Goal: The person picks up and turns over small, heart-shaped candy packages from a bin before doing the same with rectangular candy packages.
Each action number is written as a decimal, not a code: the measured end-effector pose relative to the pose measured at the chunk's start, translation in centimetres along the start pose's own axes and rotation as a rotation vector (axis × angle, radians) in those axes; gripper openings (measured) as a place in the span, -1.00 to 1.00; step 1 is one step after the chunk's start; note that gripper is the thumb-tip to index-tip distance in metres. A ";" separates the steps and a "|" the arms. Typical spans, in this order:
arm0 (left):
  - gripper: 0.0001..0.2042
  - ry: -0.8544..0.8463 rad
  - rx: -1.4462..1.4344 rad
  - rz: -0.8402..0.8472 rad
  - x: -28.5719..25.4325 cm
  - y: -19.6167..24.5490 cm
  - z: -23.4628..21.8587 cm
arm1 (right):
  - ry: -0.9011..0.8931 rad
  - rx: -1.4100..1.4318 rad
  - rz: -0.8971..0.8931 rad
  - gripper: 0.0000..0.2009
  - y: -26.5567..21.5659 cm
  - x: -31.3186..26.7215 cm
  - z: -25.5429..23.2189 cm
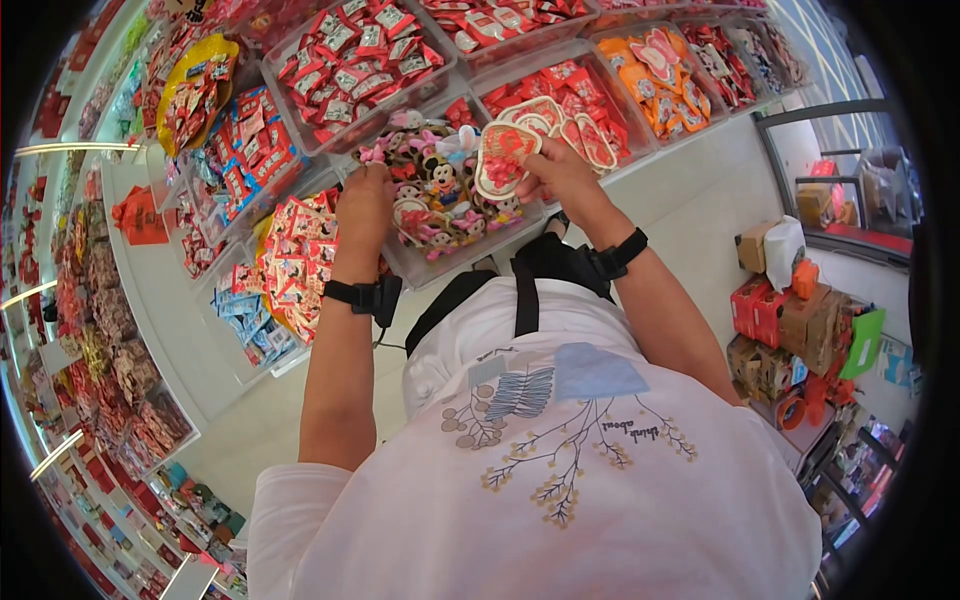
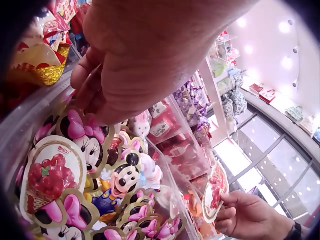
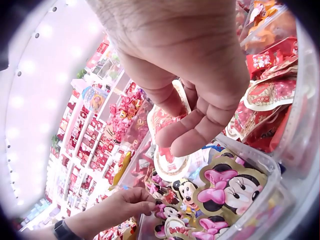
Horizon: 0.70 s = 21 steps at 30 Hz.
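Observation:
My right hand (image 1: 573, 183) pinches a flat, shaped packet (image 1: 500, 158) with a cream border and red fruit print. It is raised over the near end of a clear bin (image 1: 408, 268). In the right wrist view, the thumb and bent fingers overlap the packet (image 3: 170, 162). My left hand (image 1: 364, 215) reaches into the left side of that bin. Its curled fingers pinch the top of a Minnie Mouse packet (image 2: 86, 137) with a pink bow. Around it lie more Minnie packets, a Mickey Mouse packet (image 1: 441, 178) and an oval packet with red berries (image 2: 52, 175).
Right of it, a bin (image 1: 640, 140) holds red packets and similar fruit-print ones. Red-and-white packets (image 1: 355, 60) fill a bin behind. Cream-and-red packets (image 1: 300, 260) lie to the left. Cardboard boxes (image 1: 810, 320) are stacked on the right; stocked shelves (image 1: 110, 350) line the left.

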<state>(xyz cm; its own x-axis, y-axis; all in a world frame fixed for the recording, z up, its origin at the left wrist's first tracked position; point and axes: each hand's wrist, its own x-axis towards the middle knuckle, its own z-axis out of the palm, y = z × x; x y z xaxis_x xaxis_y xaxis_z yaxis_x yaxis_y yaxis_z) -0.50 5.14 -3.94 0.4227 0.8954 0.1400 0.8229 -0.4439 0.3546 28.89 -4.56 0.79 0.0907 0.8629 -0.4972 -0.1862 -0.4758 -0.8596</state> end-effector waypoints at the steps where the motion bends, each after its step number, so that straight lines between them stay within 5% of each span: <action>1: -0.86 0.036 -0.003 0.023 0.2 0.1 -0.2 | -0.008 -0.009 0.006 -0.77 0.0 0.1 0.0; 5: -0.82 0.084 -0.103 0.082 1.5 2.1 -1.7 | -0.023 -0.026 0.017 -0.74 1.4 1.1 0.3; 14: -0.77 0.006 -0.086 0.239 3.3 3.2 2.9 | -0.042 -0.064 0.000 -0.74 1.7 1.1 0.7; 21: -0.76 -0.006 -0.067 0.164 3.4 3.8 2.2 | -0.005 -0.081 0.039 -0.75 0.2 0.4 0.2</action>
<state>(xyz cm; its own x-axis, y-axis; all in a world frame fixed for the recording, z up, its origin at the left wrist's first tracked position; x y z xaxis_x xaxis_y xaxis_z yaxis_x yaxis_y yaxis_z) 4.90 6.43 -4.16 0.5518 0.8108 0.1953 0.7156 -0.5806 0.3883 28.72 -4.32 0.47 0.0802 0.8439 -0.5305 -0.1101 -0.5214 -0.8462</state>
